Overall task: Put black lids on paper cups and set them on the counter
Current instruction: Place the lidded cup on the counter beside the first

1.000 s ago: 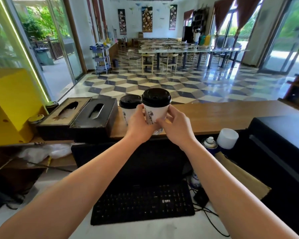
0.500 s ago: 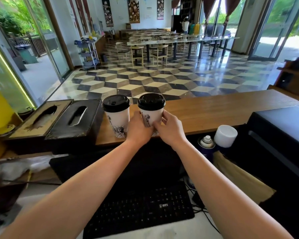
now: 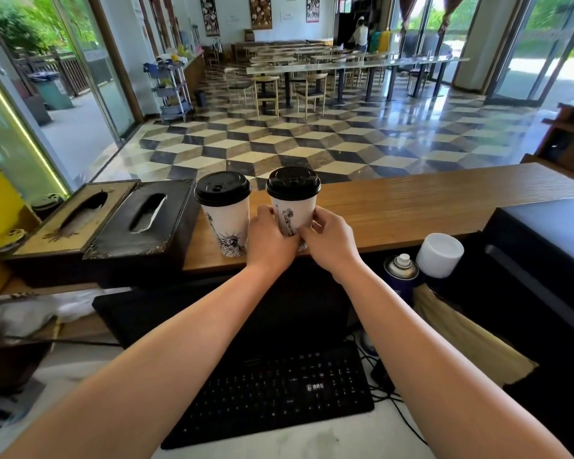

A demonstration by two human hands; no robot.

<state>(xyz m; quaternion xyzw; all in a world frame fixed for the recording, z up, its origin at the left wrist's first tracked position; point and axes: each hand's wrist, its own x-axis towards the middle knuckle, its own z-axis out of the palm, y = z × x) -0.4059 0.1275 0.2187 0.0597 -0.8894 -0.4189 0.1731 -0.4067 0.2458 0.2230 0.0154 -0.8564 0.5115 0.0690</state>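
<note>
Paper cup [image 3: 294, 212] sits clasped between left hand [image 3: 268, 241] and right hand [image 3: 330, 241].

The tabletop [image 3: 411, 207] is brown wood with a fine, matt grain. The 2 cups [image 3: 227, 226] look like white paper printed with black line drawings, and their lids [image 3: 293, 183] are black plastic with a soft sheen. The floor [image 3: 312, 140] is glossy, reflective tile. The keyboard [image 3: 279, 395] is matt black plastic.

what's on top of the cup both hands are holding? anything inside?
A black lid caps the held cup, gripped by the left hand and right hand. The lid hides whatever is inside.
</note>
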